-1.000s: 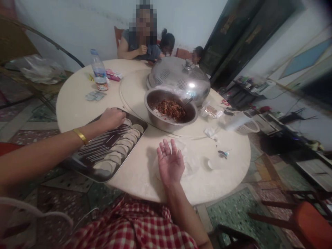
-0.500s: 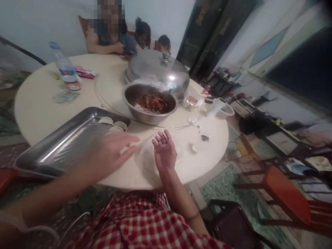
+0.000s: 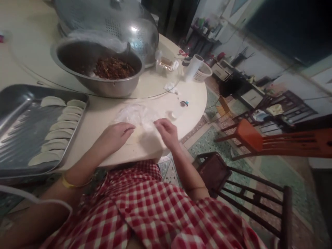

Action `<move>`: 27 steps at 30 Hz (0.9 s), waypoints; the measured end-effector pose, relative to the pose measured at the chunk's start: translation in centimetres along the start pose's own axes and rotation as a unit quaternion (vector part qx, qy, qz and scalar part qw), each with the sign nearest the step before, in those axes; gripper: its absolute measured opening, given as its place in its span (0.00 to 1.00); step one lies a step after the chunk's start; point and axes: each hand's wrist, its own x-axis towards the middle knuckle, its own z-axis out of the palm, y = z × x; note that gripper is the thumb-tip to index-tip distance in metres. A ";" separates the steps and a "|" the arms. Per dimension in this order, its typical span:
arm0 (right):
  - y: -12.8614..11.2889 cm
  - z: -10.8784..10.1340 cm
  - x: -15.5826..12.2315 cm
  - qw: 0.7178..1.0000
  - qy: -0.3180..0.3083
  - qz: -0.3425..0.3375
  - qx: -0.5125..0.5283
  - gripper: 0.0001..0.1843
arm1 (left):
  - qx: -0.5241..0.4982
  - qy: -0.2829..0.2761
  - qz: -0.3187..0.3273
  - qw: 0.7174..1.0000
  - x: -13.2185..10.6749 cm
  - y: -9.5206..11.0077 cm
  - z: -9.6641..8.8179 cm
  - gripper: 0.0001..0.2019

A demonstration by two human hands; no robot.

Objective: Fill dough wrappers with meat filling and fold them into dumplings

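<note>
Both my hands rest on the near edge of the round table (image 3: 181, 90), on a stack of thin round wrappers in a clear plastic bag (image 3: 136, 116). My left hand (image 3: 116, 135) lies palm down with its fingertips curled on the edge of a wrapper. My right hand (image 3: 167, 130) pinches at the wrappers from the other side. To the left a metal tray (image 3: 15, 103) carries a row of several folded dumplings (image 3: 59, 126). Behind the wrappers stands a steel bowl (image 3: 77, 71) of dark minced filling (image 3: 114, 67).
A domed steel cover (image 3: 121, 24) sits behind the bowl. Small packets, a white cup (image 3: 193, 67) and a little basket (image 3: 204, 72) lie at the table's right edge. Wooden chairs, one with an orange seat (image 3: 249, 136), stand close on the right.
My left hand left the tray and came across to the wrappers. My right hand turned palm down onto them. The view dropped; the people at the far side are out of sight.
</note>
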 end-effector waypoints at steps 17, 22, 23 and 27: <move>4.2 5.3 1.6 0.854 -0.252 -0.044 -0.453 0.12 | 0.095 0.037 0.003 0.995 -0.6 -0.9 2.0 0.19; 4.6 5.1 1.4 0.864 -0.239 -0.037 -0.442 0.12 | 0.075 0.027 0.006 0.997 0.0 -1.2 2.6 0.19; 4.6 5.1 1.4 0.865 -0.236 -0.036 -0.440 0.12 | 0.074 0.025 0.002 0.997 0.0 -1.3 2.6 0.20; 4.9 5.2 1.4 0.870 -0.228 -0.037 -0.435 0.13 | 0.074 0.017 -0.004 0.997 0.0 -1.2 2.6 0.20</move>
